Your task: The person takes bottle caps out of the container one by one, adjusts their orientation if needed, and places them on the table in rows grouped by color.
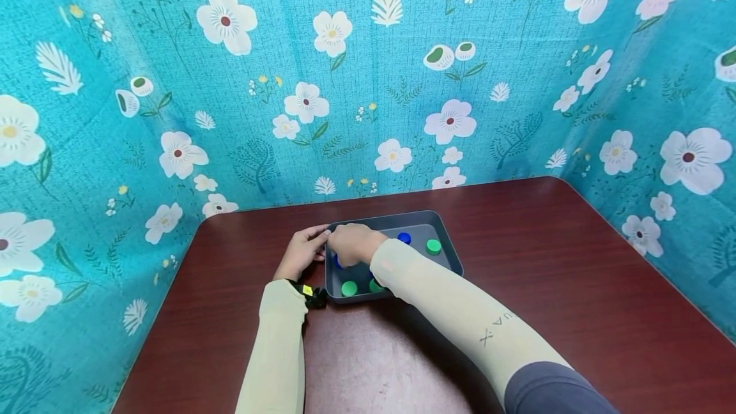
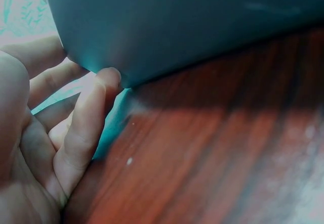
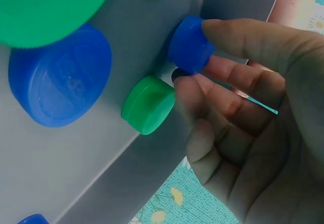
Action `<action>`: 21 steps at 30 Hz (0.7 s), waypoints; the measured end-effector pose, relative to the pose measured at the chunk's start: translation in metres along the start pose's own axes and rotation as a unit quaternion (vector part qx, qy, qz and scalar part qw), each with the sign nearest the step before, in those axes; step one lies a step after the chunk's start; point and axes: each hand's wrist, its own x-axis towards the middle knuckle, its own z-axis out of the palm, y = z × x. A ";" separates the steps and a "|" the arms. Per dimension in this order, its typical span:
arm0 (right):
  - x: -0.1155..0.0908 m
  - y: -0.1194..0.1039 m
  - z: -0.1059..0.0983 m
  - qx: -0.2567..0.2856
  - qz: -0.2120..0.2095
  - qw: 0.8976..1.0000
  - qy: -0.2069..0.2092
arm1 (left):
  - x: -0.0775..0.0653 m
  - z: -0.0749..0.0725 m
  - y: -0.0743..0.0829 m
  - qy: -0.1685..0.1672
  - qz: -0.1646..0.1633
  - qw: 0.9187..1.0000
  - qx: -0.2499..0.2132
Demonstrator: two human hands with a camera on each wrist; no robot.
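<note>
A grey rectangular tray point(image 1: 424, 259) lies on the table, with green and blue bottle caps inside. My right hand point(image 1: 353, 245) reaches over its left part. In the right wrist view, the thumb and fingers pinch a blue cap point(image 3: 190, 44) near the tray wall. Just beside the fingertips sits a green cap point(image 3: 148, 105); a small dark spot under the blue cap is unclear. My left hand point(image 1: 301, 253) holds the tray's left side at a corner, thumb point(image 2: 86, 123) against the outer wall and the other fingers bent around beyond it.
Also in the tray are a blue cap point(image 1: 404, 237) and a green cap point(image 1: 434, 246) toward the right, plus a green cap point(image 1: 349, 288) by the near wall. The reddish-brown table point(image 1: 529, 260) meets a flowered turquoise curtain point(image 1: 368, 107) at the back and sides.
</note>
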 end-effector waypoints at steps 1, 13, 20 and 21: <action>0.000 0.000 0.000 0.000 0.000 1.000 0.001 | 0.000 0.000 0.000 0.000 0.001 1.000 0.002; -0.006 0.010 -0.003 0.038 -0.003 0.999 0.027 | 0.002 -0.002 -0.001 0.002 0.005 1.000 0.002; -0.022 0.014 -0.004 0.090 -0.004 0.994 0.061 | 0.002 -0.001 -0.002 0.000 -0.001 1.000 0.002; -0.025 0.015 -0.005 0.100 -0.003 0.993 0.067 | 0.002 -0.001 -0.002 0.000 -0.002 1.000 0.002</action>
